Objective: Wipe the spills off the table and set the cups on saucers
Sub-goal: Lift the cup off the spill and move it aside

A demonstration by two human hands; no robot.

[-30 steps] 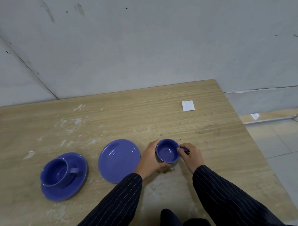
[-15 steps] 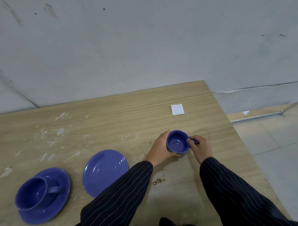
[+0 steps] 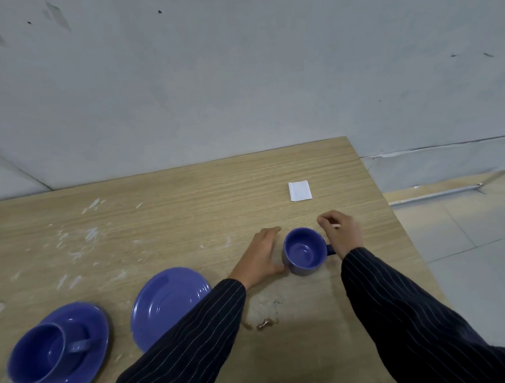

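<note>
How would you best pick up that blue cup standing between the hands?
Probably by its handle, from the right: the cup stands upright and the handle juts toward the right hand. The left hand could steady the bare opposite wall.

Empty saucer near edge hidden under left sleeve. Right cup's handle mostly behind right hand. Left cup-and-saucer blurred, clipped by bottom edge.
</note>
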